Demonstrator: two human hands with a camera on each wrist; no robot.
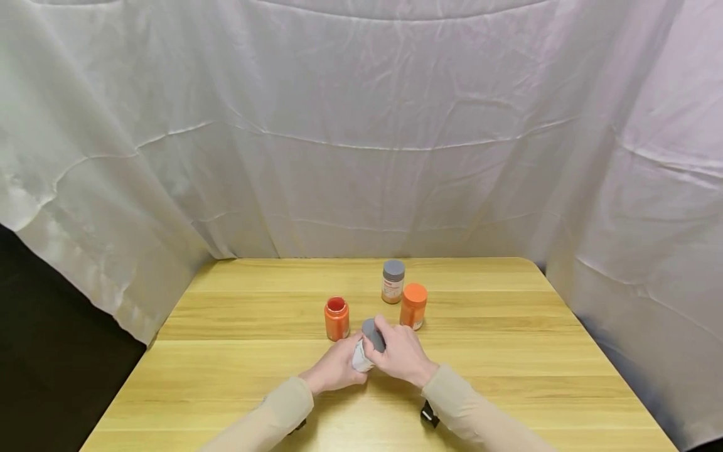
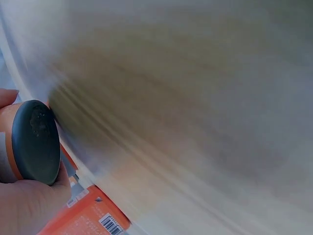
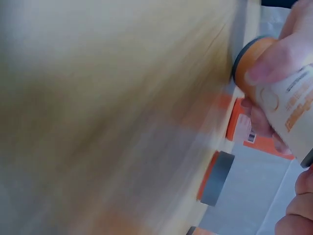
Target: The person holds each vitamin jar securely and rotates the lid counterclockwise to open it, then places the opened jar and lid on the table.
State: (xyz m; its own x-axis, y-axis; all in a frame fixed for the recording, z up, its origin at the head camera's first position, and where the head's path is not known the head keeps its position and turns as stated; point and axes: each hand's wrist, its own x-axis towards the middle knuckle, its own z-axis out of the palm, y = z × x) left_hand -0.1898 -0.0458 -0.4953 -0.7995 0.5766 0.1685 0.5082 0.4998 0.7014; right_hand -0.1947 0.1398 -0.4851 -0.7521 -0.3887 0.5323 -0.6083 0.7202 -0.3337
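Note:
My left hand (image 1: 337, 366) grips a white-labelled jar (image 1: 360, 359) by its body, tilting it above the table. My right hand (image 1: 403, 353) holds its grey lid (image 1: 372, 336), thumb and fingers around the edge. Seen from the left wrist, the jar's dark base (image 2: 38, 142) faces the camera, with an orange band beside it. The label with orange print (image 3: 293, 100) shows in the right wrist view, where right-hand fingers (image 3: 296, 213) are at the lid end. Just beyond the left hand stands an uncovered orange jar (image 1: 337, 321), its red inside visible.
Behind the right hand is a jar with an orange lid (image 1: 415, 293). Farther back stands a grey-lidded jar (image 1: 393, 282). A short grey disc with an orange edge (image 3: 218, 178) lies on the wooden table (image 1: 254, 314), seen from the right wrist. Pale curtains (image 1: 361, 188) hang behind.

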